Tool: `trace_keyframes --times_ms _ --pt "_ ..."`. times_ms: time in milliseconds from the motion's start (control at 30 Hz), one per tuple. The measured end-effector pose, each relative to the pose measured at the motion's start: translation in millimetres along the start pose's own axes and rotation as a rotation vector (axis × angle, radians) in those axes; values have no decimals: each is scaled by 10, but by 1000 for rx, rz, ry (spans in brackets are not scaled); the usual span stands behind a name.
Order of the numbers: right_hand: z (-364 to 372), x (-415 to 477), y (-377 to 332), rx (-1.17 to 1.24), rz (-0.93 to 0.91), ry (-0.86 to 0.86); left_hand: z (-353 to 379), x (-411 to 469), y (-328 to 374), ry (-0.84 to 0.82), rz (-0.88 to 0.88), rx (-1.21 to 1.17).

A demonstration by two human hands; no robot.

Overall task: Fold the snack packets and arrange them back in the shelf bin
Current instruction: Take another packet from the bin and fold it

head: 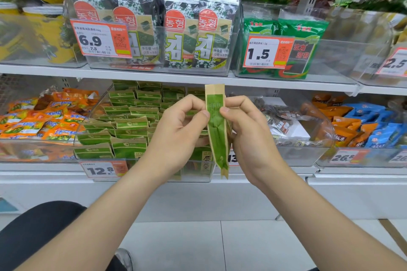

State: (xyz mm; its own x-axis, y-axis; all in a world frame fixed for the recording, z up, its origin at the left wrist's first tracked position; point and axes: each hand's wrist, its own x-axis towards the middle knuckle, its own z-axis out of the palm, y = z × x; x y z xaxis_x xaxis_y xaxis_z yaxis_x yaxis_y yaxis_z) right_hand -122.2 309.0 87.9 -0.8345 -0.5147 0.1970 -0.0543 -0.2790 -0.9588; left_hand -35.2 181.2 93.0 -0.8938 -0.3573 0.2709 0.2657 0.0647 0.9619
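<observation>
Both hands — left hand (176,130), right hand (248,136) — pinch one upright green packet (217,130)

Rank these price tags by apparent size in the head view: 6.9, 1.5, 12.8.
Largest: 6.9 price tag.
Then: 1.5 price tag, only slightly smaller.
Smallest: 12.8 price tag.

Shelf bin (99,101) partly behind folded packet (217,121)

A white shelf board (154,76) runs across the aisle. On it stand black-and-green seaweed packs (189,33) behind a 6.9 price tag (100,39), with green packets (301,28) and a 1.5 tag (267,51) further right and yellow tubs (47,28) at its left end. Below the board, orange packets (44,116) lie at left, blue packets (372,116) at far right.
</observation>
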Motion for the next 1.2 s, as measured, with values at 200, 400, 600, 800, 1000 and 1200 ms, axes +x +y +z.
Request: trace_keyframes --times_ms 200,400,600,800,1000,1200 --pt "-35 24 -20 -5 -25 32 -77 12 39 -34 26 -19" --pt "-76 36 -33 -116 -148 47 -91 -51 5 -230 141 285" --pt "-285 157 -136 -207 -223 -67 -163 68 -22 -151 193 293" --pt "-460 256 -297 -442 -258 -164 -248 187 -32 -99 128 213" --pt "-429 344 -279 -470 -334 46 -373 400 -149 91 133 582" --pt "-440 398 -125 -542 -266 49 -491 520 -139 -300 -128 1191"
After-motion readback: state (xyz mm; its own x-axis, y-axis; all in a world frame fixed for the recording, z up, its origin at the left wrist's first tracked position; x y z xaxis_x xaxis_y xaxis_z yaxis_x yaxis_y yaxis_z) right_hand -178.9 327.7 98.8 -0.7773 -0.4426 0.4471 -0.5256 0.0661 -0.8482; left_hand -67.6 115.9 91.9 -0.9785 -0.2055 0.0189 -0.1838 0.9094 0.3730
